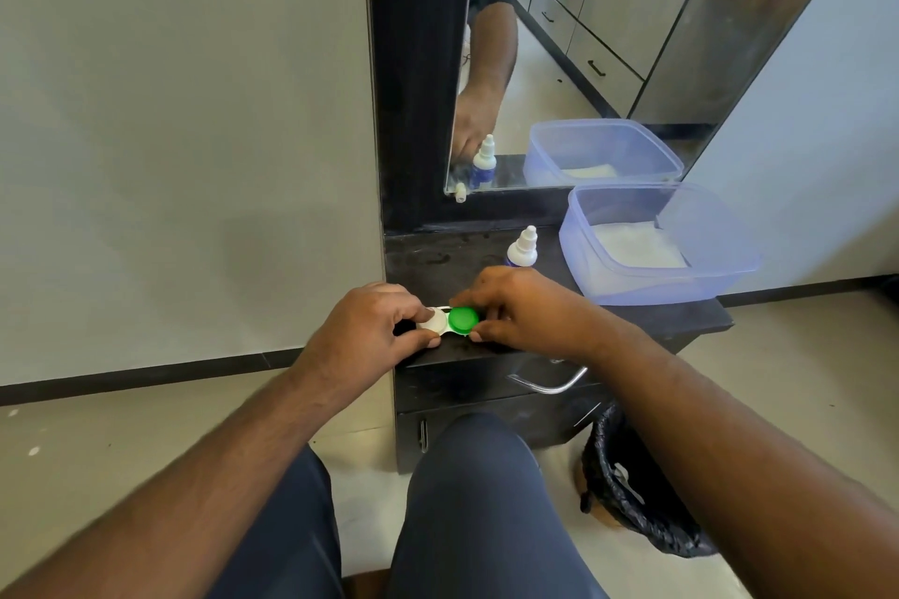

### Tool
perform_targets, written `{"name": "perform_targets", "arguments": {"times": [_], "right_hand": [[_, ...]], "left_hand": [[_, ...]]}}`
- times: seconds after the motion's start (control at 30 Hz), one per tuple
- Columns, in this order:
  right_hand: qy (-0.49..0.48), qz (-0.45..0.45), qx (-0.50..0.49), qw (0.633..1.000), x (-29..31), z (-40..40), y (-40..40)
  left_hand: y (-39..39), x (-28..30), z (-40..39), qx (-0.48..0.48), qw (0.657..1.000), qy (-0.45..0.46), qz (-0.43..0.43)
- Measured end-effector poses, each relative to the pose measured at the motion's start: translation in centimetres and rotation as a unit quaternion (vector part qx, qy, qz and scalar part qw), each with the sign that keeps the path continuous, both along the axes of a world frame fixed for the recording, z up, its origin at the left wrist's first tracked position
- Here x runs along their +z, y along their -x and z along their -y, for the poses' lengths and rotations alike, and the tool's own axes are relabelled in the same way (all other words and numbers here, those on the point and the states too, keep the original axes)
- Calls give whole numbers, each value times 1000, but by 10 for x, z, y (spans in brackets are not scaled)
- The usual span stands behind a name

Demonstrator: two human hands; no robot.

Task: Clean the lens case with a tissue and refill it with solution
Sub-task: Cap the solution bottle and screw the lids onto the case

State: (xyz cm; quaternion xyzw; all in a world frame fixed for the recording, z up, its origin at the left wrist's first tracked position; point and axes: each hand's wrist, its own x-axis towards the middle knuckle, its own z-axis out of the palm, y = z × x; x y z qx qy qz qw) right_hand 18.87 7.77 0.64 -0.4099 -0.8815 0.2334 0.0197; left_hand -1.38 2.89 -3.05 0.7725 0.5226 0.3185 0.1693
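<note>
Both hands are gripping a lens case (450,321) over the bench (647,316): left hand (369,331) steadying the white cap (433,321), right hand (520,311) pinching the green cap (463,319), probably to unscrew it.

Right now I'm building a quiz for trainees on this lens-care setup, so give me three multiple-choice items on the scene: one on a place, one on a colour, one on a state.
1. Where does the solution bottle stand?
A. On the cabinet top, behind the hands
B. Inside the plastic tub
C. On the floor by the bin

2. What colours are the two caps of the lens case?
A. Both blue
B. One white, one green
C. One red, one black

3. What is the state of the lens case?
A. Both caps off
B. Lying untouched
C. Both caps on, held by both hands

Answers:
1. A, it stands left of the plastic tub, beyond the fingers.
2. B, the white cap sits by the left hand, the green cap by the right hand.
3. C, each hand's grip pinches one end.
</note>
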Motion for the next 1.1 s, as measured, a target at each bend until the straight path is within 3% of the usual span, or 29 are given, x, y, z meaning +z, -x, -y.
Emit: {"name": "perform_targets", "arguments": {"times": [0.13,0.33,0.73,1.1], "right_hand": [[-41,-30,-62,997,-9,3,1],[-1,-66,-30,997,-10,4,-3],[-30,-99,-99,990,-15,16,4],[0,-114,-168,979,-14,20,-1]], "left_hand": [[0,-1,0,-3,1000,-5,-2],[0,-2,-2,-2,1000,0,4],[-1,-8,-4,-2,1000,-3,-5],[-4,7,-5,0,999,33,-22]]}}
